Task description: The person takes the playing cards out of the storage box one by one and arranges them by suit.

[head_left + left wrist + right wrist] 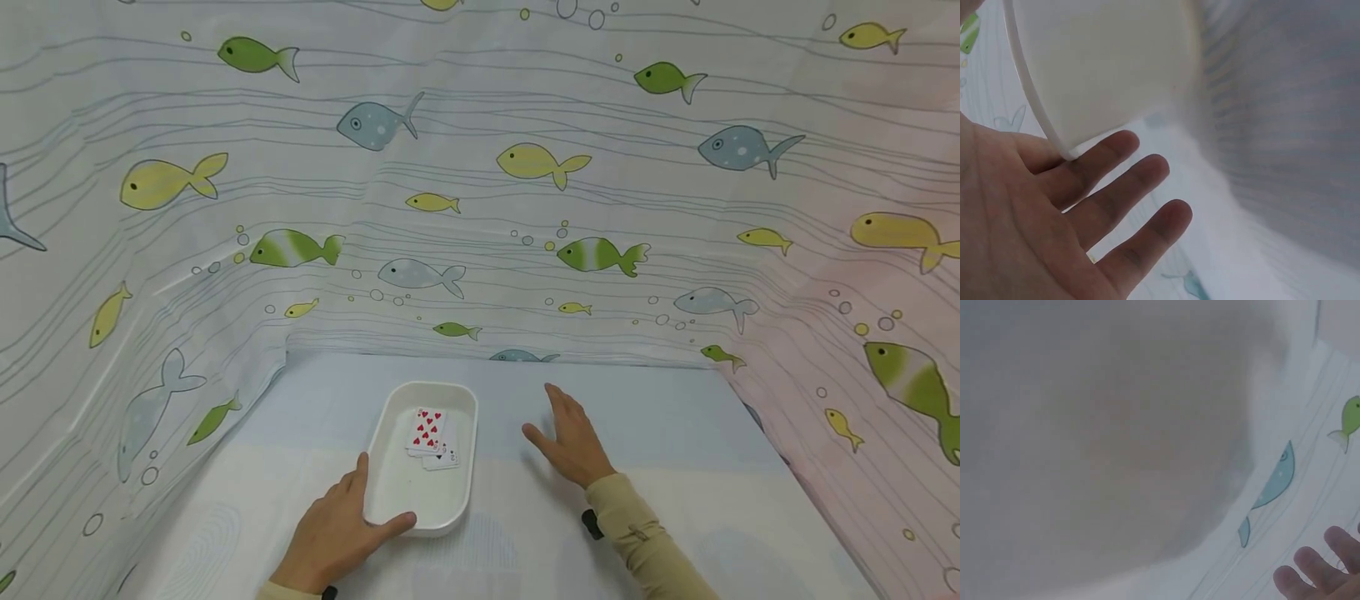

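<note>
We see the left hand [337, 533] at the near left corner of a white tray [397, 500], its thumb lying along the tray's left wall and a forefinger pressed against the near rim. In the left wrist view its fingers [1116, 200] are stretched out nearly straight, slightly apart, with the tray's rim [1035, 106] resting against the base of the uppermost one; they touch the tray rather than curl round it.

The right hand [573, 442] sits just to the right of the tray, apart from it, palm down low over the bench [675, 467]. Its fingers are released, extended and spread, holding nothing. In the right wrist view only the fingertips [1313, 575] show at the bottom right corner; whether they touch the bench we cannot tell.

The tray stands on the bench near its middle, close to the person. Inside it, toward the far right part, lie a few playing cards [431, 437], face up and overlapping, the top one showing red hearts. A fish-patterned cloth [480, 167] rises behind and on both sides.
</note>
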A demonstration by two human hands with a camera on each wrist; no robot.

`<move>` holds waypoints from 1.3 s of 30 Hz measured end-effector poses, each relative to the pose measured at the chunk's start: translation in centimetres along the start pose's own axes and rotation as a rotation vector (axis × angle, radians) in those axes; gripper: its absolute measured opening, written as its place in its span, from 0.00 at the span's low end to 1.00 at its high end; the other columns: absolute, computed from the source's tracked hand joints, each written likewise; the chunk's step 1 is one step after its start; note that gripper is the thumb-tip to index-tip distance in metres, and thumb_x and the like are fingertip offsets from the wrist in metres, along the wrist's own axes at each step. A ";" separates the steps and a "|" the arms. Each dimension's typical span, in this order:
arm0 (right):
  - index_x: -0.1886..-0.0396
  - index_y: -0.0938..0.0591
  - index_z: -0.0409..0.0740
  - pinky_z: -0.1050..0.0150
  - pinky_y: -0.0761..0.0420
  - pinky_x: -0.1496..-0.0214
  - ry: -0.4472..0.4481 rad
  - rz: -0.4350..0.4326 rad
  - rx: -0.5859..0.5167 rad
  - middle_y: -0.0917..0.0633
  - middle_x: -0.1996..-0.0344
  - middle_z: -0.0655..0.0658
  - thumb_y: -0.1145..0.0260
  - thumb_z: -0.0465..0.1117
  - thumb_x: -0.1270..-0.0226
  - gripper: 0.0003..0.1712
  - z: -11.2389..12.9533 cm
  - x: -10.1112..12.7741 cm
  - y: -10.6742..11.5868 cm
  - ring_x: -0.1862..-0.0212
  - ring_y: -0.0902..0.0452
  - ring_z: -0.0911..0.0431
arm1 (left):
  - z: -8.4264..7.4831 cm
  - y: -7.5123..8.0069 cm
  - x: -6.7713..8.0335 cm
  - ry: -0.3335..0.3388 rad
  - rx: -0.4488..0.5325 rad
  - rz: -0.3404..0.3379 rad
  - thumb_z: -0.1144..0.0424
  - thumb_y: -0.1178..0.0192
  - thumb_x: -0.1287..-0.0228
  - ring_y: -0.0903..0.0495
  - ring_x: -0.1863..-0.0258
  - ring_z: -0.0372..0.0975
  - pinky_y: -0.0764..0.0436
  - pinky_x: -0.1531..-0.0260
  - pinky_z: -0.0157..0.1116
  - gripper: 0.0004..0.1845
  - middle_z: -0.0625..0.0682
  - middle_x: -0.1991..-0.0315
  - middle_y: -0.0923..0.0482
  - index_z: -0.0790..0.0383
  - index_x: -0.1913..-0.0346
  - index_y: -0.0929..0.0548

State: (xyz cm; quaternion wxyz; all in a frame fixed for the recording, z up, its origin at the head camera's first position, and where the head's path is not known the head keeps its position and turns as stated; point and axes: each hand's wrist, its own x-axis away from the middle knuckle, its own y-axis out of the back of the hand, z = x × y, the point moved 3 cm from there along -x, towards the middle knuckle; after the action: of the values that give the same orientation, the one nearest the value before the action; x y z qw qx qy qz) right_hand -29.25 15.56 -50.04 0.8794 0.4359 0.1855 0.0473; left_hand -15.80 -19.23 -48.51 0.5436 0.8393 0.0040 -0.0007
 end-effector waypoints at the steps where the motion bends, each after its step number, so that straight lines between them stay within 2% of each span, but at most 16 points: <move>1: 0.20 0.44 0.40 0.41 0.41 0.26 -0.001 0.007 -0.008 0.37 0.24 0.38 0.36 0.64 0.30 0.52 0.3 -0.2 -0.2 0.24 0.43 0.41 | 0.0 0.0 0.0 0.000 -0.001 0.005 0.18 0.40 0.53 0.23 0.42 0.58 0.26 0.44 0.59 0.71 0.68 0.34 0.28 0.74 0.22 0.46; 7: 0.19 0.44 0.44 0.43 0.39 0.26 -0.028 0.042 -0.053 0.37 0.24 0.39 0.35 0.62 0.29 0.50 2.3 -1.3 -1.0 0.23 0.44 0.43 | 0.0 0.1 -0.2 0.005 -0.012 0.029 0.17 0.38 0.58 0.22 0.44 0.57 0.25 0.46 0.59 0.75 0.68 0.34 0.28 0.76 0.23 0.47; 14: 0.20 0.40 0.47 0.46 0.35 0.28 -0.035 0.059 -0.059 0.33 0.26 0.41 0.34 0.63 0.32 0.49 4.7 -3.2 -2.1 0.25 0.40 0.46 | 0.3 0.1 -0.1 -0.003 0.001 0.014 0.17 0.38 0.59 0.22 0.45 0.56 0.24 0.46 0.57 0.74 0.67 0.35 0.27 0.75 0.23 0.45; 21: 0.21 0.37 0.47 0.51 0.31 0.30 0.028 0.077 -0.014 0.28 0.30 0.44 0.29 0.61 0.36 0.50 6.9 -4.8 -3.2 0.28 0.35 0.49 | 0.3 0.1 -0.2 -0.011 0.002 0.013 0.17 0.38 0.58 0.22 0.46 0.55 0.23 0.46 0.56 0.75 0.66 0.35 0.27 0.75 0.23 0.46; 27: 0.22 0.37 0.43 0.50 0.29 0.32 0.092 0.109 -0.022 0.26 0.32 0.43 0.27 0.61 0.39 0.52 8.6 -6.0 -4.0 0.29 0.33 0.47 | 0.2 0.2 -0.4 -0.014 -0.007 0.012 0.17 0.38 0.58 0.21 0.47 0.55 0.22 0.48 0.56 0.75 0.67 0.36 0.26 0.76 0.23 0.45; 35: 0.22 0.37 0.44 0.53 0.24 0.36 0.117 0.208 -0.028 0.26 0.32 0.43 0.25 0.58 0.39 0.52 9.8 -6.9 -5.2 0.34 0.28 0.49 | 0.2 0.0 -0.4 -0.015 0.005 0.014 0.17 0.38 0.59 0.21 0.47 0.55 0.22 0.48 0.56 0.75 0.67 0.36 0.26 0.76 0.23 0.45; 39: 0.22 0.37 0.43 0.55 0.23 0.38 0.168 0.262 -0.003 0.25 0.33 0.42 0.25 0.57 0.39 0.51 10.7 -7.2 -5.8 0.37 0.26 0.50 | 0.2 0.1 -0.4 -0.011 0.004 0.009 0.17 0.38 0.58 0.21 0.47 0.56 0.22 0.48 0.56 0.74 0.67 0.36 0.26 0.76 0.23 0.45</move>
State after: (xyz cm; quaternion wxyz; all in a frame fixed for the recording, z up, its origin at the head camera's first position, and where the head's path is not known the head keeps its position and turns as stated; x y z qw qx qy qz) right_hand -32.48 2.23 -46.65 0.8478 0.4495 0.1997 0.1983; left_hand -16.15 -19.49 -48.51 0.5420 0.8404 -0.0027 -0.0029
